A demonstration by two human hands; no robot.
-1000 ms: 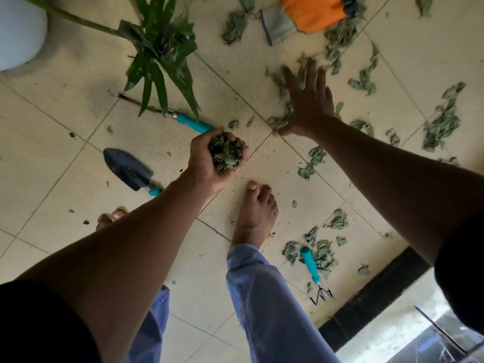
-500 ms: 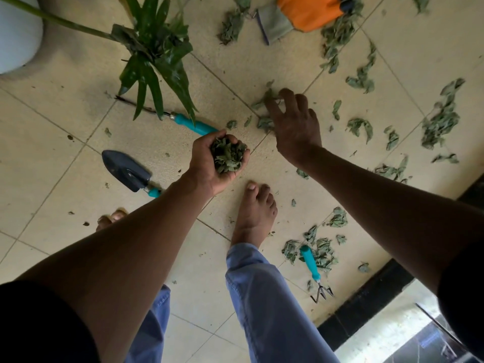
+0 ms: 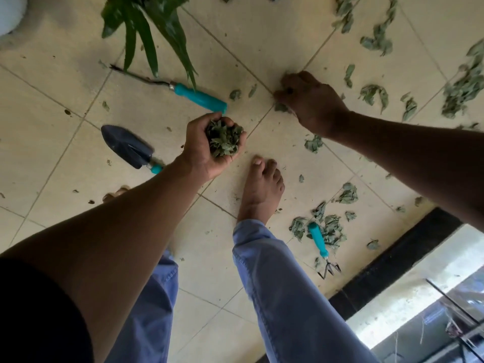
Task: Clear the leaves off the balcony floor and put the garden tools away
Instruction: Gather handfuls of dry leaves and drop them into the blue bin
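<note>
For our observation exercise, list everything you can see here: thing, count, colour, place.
Leaves: many, grey-green, scattered on floor, mostly right.
Floor: beige tiles.
Trowel: one, dark blade, left.
Weeder: one, teal handle, beside plant.
Rake: one, teal handle, among leaves, lower right.
Plant: one, green, top.
Sill: black, lower right.
Foot: one clearly shown, bare, centre.
Left hand: grip holds a leaf bunch.
Right hand: gathering leaves on floor.
</note>
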